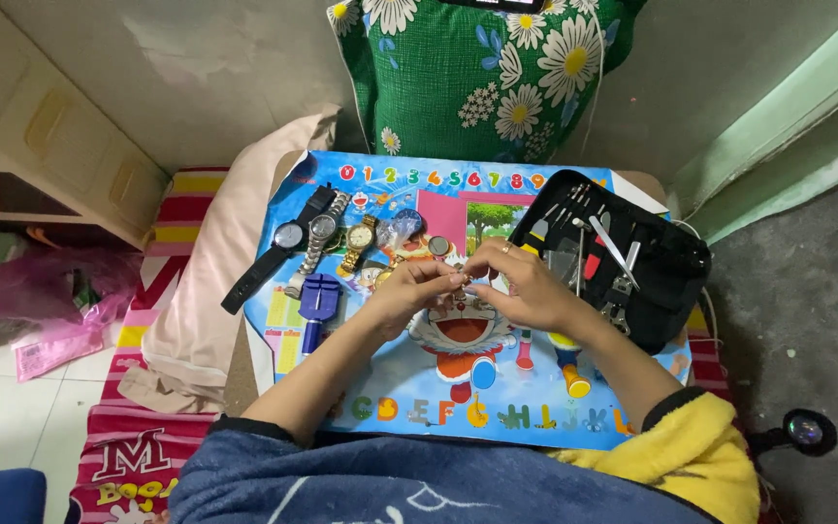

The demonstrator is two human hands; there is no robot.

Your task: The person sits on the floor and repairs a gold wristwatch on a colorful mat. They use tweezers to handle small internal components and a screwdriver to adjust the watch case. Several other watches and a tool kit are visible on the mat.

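My left hand (411, 288) and my right hand (519, 283) meet over the middle of a small table with a colourful cartoon top (535, 408). Both pinch a small metal watch part (460, 279) between their fingertips; it is too small to make out clearly. A ring sits on one right finger. To the left lie three wristwatches: a black-strapped one (288, 236), a silver one (321, 229) and a gold one (360, 237). Below them rests a blue watch-band tool (318, 297).
An open black tool case (676, 262) with screwdrivers, tweezers and pliers sits on the table's right side. A small round watch part (438, 245) lies near the gold watch. A green flowered pillow (477, 78) leans behind the table, a beige pillow (215, 281) to its left.
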